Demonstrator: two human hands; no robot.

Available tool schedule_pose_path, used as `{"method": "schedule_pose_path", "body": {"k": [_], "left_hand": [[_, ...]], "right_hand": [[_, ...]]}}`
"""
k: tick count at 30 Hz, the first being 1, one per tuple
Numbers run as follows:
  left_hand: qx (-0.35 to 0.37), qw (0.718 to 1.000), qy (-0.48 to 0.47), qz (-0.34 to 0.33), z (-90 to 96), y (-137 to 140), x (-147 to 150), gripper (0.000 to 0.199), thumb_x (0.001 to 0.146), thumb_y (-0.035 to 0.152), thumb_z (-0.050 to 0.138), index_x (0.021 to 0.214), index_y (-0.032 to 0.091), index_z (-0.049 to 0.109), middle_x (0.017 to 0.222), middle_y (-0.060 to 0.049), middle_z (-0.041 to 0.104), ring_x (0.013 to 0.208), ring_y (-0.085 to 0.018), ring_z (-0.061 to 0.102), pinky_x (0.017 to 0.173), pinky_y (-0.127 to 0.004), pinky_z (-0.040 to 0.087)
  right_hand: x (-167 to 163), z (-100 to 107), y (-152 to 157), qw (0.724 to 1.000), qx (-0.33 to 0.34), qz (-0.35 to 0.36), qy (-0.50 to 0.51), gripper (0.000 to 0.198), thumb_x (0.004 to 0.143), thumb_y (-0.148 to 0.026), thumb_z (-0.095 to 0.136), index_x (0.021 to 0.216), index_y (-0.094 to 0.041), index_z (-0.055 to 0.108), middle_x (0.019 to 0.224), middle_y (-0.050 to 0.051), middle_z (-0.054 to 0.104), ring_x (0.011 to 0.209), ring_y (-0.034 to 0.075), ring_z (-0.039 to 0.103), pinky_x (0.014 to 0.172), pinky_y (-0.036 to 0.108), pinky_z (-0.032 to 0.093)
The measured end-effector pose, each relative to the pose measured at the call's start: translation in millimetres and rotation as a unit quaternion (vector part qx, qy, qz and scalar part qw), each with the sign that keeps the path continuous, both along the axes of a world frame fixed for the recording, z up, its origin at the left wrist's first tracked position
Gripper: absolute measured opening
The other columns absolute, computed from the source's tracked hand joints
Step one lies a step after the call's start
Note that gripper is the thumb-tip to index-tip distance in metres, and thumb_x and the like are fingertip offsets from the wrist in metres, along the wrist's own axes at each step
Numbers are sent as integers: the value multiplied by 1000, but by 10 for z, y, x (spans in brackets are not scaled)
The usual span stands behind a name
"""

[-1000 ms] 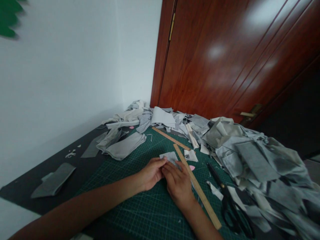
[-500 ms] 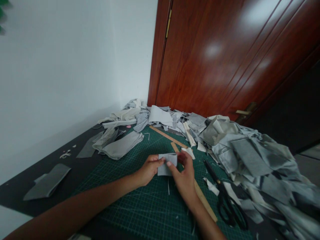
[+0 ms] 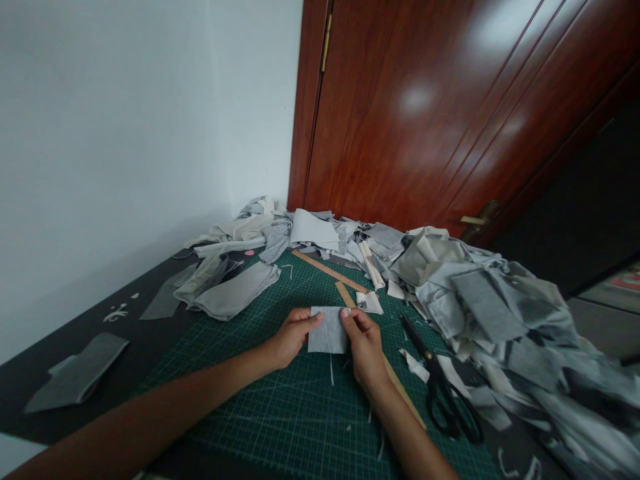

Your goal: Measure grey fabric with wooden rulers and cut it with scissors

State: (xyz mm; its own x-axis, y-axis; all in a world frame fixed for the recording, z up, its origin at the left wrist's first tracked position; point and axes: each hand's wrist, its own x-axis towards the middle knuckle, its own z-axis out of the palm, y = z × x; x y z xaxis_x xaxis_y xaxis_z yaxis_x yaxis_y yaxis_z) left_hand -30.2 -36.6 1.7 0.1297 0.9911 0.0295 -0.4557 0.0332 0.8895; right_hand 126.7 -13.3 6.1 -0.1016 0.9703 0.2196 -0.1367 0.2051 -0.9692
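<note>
Cloth (image 3: 327,333), small and grey, is stretched flat between both hands over the middle of the mat (image 3: 280,413). The left hand (image 3: 291,339) pinches its left edge, thumb on the near face and the other fingers curled behind; the right hand (image 3: 367,347) grips it at the top right corner in much the same way. A white thread (image 3: 331,370) shows just below it; whether this hangs or lies on the mat, I cannot tell. Toward the mat's far end lies one ruler (image 3: 327,268), slanting; a second ruler (image 3: 403,392) runs down the mat's right half, partly hidden by the right hand. A pale scrap (image 3: 370,302) lies on the mat by that ruler's far end. Scissors (image 3: 433,370) with black handles rest along the mat's right side, a white scrap (image 3: 416,365) just beside them. A heap (image 3: 487,303) of grey and cream pieces spreads beyond the mat's right edge. A folded stack (image 3: 237,293) overlaps the mat's left side, and a folded piece (image 3: 80,373) lies well left of the mat on the dark table (image 3: 145,347). A reddish door (image 3: 425,120) stands beyond the mat's far end.
</note>
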Motion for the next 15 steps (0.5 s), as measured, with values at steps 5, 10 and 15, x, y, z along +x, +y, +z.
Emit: {"method": "schedule_pose_path", "body": {"k": [5,10,15], "left_hand": [[0,1000,11,-6,-13,4,12,45,74,53,82,90,11,77,76,-8,73,68,-19,64,70,-31,48],[9,999,49,-19,-3,-3,29,51,75,58,79,95,11,75,77,-7,72,70,-18,62,69,-29,47],[27,989,134,62,23,-33,42,48,63,45,90,94,13,72,80,-3,70,69,-15,60,63,-25,44]], "right_hand": [[11,23,7,999,36,-18,-20,35,87,-50,67,72,-19,65,64,-4,52,59,14,43,56,25,37],[17,30,-5,988,92,-78,-98,34,90,-47,62,73,-18,66,62,-3,54,58,15,46,56,26,37],[-28,-31,-86,968,167,-64,-174,28,95,-38,58,77,-20,69,71,0,64,67,18,57,64,29,42]]}}
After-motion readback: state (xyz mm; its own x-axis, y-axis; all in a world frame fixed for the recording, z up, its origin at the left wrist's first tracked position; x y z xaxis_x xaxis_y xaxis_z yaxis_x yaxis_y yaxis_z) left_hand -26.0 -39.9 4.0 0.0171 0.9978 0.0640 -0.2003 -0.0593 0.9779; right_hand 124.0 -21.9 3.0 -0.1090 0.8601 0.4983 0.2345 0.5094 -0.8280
